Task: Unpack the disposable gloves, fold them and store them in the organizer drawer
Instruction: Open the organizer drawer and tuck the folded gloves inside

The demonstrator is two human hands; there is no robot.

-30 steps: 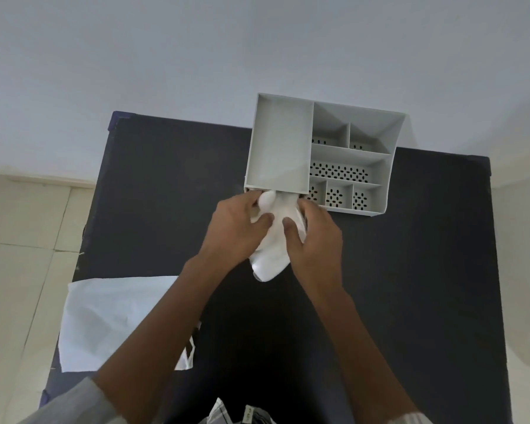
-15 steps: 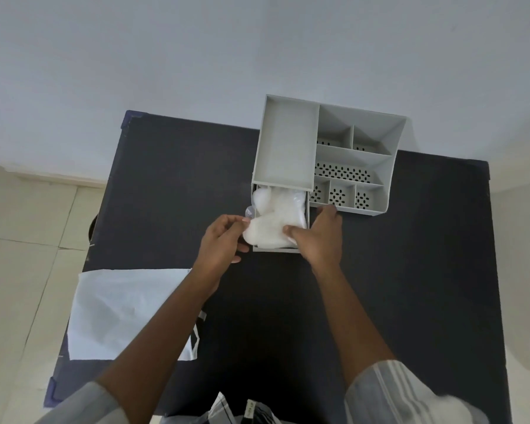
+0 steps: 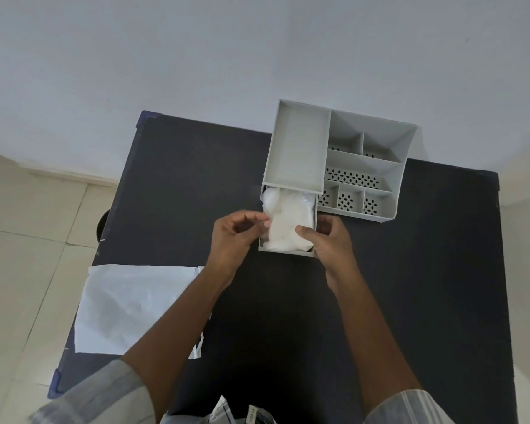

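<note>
Head view. The left hand [image 3: 237, 237] sits at the left wall of the pulled-out drawer [image 3: 283, 254], fingers curled inward, fingertips at the edge of the white gloves [image 3: 288, 223]; whether it pinches them cannot be told. The right hand [image 3: 329, 238] is at the drawer's front right corner, thumb pressed on the gloves, fingers curled round the drawer's outer wall. The gloves lie bundled inside the drawer, which projects from under the grey organizer [image 3: 337, 160].

The organizer stands at the far edge of a dark table [image 3: 426, 286], against a pale wall [image 3: 196, 56]. A white paper sheet [image 3: 129, 307] lies near the organizer's left, at the table's near-left edge. Beige floor tiles [image 3: 25, 255] lie left of the table.

The drawer's rear is hidden under the organizer. Both sleeves are cut off at the frame bottom.
</note>
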